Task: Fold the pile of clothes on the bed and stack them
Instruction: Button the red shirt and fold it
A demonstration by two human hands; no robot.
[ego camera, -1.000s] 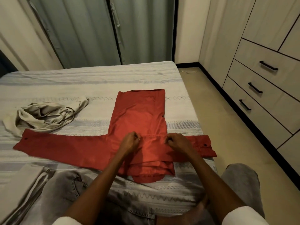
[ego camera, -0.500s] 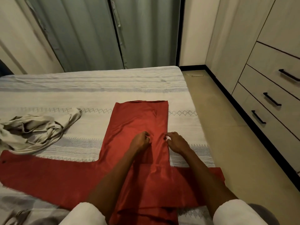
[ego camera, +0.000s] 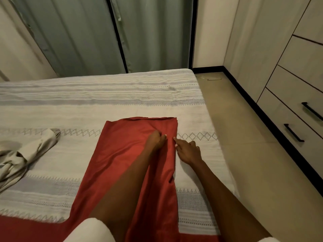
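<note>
Left hand (ego camera: 156, 139) curled on the red shirt (ego camera: 129, 154), seemingly pinching its folded-in side, right hand (ego camera: 187, 151) fingers extended, touching the right edge, likely smoothing that fold; shirt flat mid-bed (ego camera: 122, 95), crumpled beige garment (ego camera: 26, 152) unfolded at left.

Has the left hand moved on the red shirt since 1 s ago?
Yes. The left hand slid up the red shirt, away from the person, toward its far edge.
</note>
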